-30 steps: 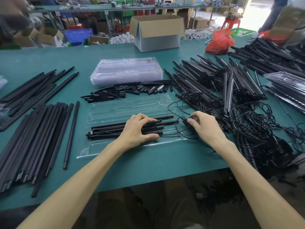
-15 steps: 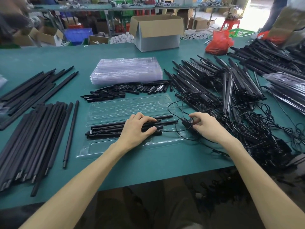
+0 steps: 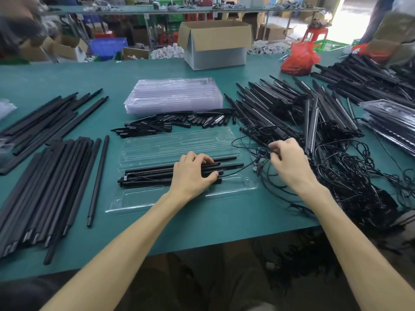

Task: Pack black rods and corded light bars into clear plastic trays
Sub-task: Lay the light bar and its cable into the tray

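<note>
The packed bundle [image 3: 152,173] of black rods and a corded light bar was found lying in the nearer channels of the clear tray [image 3: 179,142]. Its long axis ran left to right across the counter [image 3: 224,221], roughly square to the forearms. The left hand [image 3: 193,173] was laid over the bundle's right half. Its fingers were curled across the top and its thumb was set against the near side, so that the bundle was gripped and held down.

The cord [image 3: 261,152] was seen to leave the bundle's right end and to run rightward off the tray into loose loops. It was pinched between the thumb and fingertips of the right hand [image 3: 289,162], just beside the tray's right edge. That hand was judged the nearer to the slack yet to be stowed. The tray's far channels were noted unfilled.

The pinch point itself was masked by the fingers. The cord could not be separated with certainty from the tangle of the light bar pile [image 3: 280,113] beyond.
</note>
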The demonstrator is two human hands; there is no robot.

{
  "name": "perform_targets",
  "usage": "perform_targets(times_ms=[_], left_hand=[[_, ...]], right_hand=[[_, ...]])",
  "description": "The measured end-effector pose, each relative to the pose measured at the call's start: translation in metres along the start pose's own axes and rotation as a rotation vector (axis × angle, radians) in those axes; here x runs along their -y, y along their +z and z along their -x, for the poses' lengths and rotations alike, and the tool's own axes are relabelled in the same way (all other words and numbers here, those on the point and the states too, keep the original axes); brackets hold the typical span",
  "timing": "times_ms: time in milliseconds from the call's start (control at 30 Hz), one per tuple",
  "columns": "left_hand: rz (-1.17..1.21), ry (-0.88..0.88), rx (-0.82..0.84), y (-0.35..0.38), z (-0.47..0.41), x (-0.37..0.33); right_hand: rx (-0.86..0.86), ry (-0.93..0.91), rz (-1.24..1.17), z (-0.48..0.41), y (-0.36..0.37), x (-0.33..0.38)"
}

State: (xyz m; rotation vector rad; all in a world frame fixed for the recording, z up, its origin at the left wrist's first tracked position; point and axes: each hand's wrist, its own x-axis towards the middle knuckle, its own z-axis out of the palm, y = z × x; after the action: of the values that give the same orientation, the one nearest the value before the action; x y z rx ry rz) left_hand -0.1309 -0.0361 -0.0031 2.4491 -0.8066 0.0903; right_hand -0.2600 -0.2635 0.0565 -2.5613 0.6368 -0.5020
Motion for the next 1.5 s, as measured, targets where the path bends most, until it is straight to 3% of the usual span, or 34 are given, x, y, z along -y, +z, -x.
perform_targets(times_ms=[200,433,667,800,933,1033,1167,1333,1400,1500], left_hand=[[-0.024,0.013,-0.016,0.003,0.002,0.001],[-0.031,0.024,-0.024,0.005,0.003,0.002],[-0.034,0.012,-0.025,0.004,0.004,0.001],[-0.03,0.01,-0.023,0.003,0.005,0.0],[-0.027,0.005,-0.019,0.002,0.007,0.0],[-0.031,0.003,-0.027,0.003,0.006,0.0],[-0.029,0.015,-0.032,0.005,0.005,0.002],[0.0,0.035,-0.008,0.0,0.005,0.003],[0.089,0.042,0.01,-0.005,0.004,0.005],[0.426,-0.049,-0.017,-0.016,0.002,0.005]], right_hand=[[-0.357,-0.005,-0.223,-0.006,-0.015,0.009],[-0.431,-0.062,-0.35,-0.001,-0.015,0.026],[-0.706,-0.051,-0.424,-0.02,-0.029,0.029],[-0.771,-0.067,-0.417,-0.026,-0.032,0.032],[-0.868,0.109,-0.514,-0.03,-0.039,0.016],[-0.723,0.133,-0.609,-0.022,-0.035,0.008],[-0.307,-0.027,-0.727,-0.001,-0.013,0.03],[-0.061,-0.222,-0.627,0.018,0.028,0.064],[0.022,-0.309,-0.579,0.026,0.042,0.069],[0.116,-0.425,-0.422,0.035,0.057,0.069]])
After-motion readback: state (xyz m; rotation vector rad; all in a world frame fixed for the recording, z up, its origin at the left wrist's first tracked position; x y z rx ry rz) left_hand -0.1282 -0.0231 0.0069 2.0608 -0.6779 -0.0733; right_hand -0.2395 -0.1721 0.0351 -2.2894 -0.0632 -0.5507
